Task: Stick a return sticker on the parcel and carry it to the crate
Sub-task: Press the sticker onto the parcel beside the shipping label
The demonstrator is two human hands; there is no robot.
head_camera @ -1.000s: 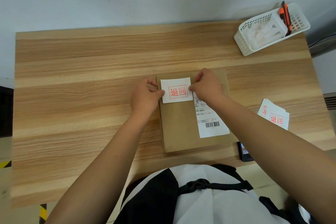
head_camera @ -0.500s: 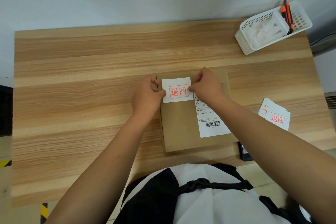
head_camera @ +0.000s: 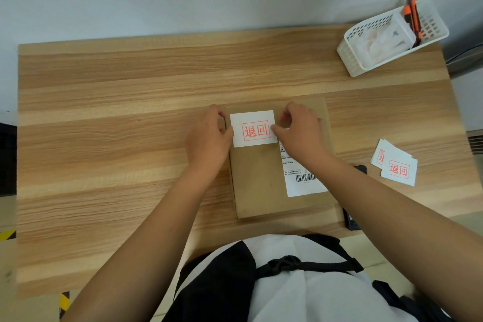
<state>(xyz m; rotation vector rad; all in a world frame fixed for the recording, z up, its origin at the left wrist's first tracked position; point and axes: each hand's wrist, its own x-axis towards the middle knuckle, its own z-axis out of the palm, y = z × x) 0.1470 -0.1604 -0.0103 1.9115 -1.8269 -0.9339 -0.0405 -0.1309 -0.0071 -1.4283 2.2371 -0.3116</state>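
A flat brown cardboard parcel [head_camera: 258, 183] lies on the wooden table [head_camera: 117, 138] in front of me, with a white shipping label [head_camera: 303, 180] on its right half. A white return sticker [head_camera: 254, 128] with red characters lies on the parcel's far left corner. My left hand [head_camera: 209, 136] pinches the sticker's left edge. My right hand [head_camera: 300, 131] pinches its right edge with thumb and fingers. No crate shows in the view.
A small pile of spare return stickers [head_camera: 396, 165] lies to the right. A white plastic basket [head_camera: 392, 36] with an orange utility knife [head_camera: 414, 18] stands at the back right corner. A dark phone [head_camera: 351, 219] lies at the table's near edge, partly under my right arm.
The sticker stays on the parcel's far left corner. My right hand's fingers have lifted slightly, and both hands keep their hold on the sticker's edges.
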